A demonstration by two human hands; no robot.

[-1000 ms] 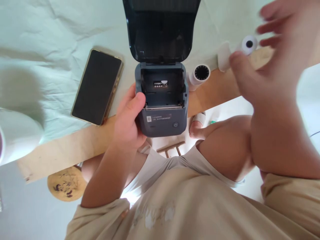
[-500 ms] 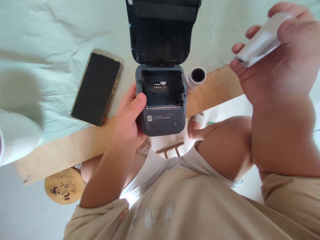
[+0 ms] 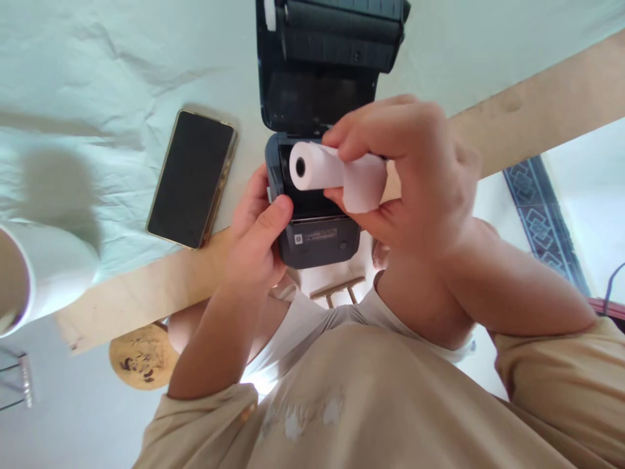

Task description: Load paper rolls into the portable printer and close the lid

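Fingers (image 3: 371,127) of the right hand (image 3: 415,176) pinch a white paper roll (image 3: 336,176) at centre frame, thumb beneath and fingertips on top, so the roll lies sideways with its hollow core facing left, directly above the open bay of a small dark printer (image 3: 317,228). The grip leaves the left end of the roll bare, seemingly to keep it in line with the bay's width. The left hand (image 3: 256,241) wraps the printer's left side, thumb pressed on the front corner, apparently bracing the machine at the near edge of the counter (image 3: 146,293). The printer's lid (image 3: 322,65) stands tipped back toward the top of the frame, exposing the bay; what little of the bay shows behind the roll looks dark, and whether anything sits in it cannot be told. A black phone (image 3: 193,179) lies face up to the left on a pale cloth (image 3: 97,78). At the far left edge, a white cup (image 3: 43,273) lies tilted, its contents unclear.
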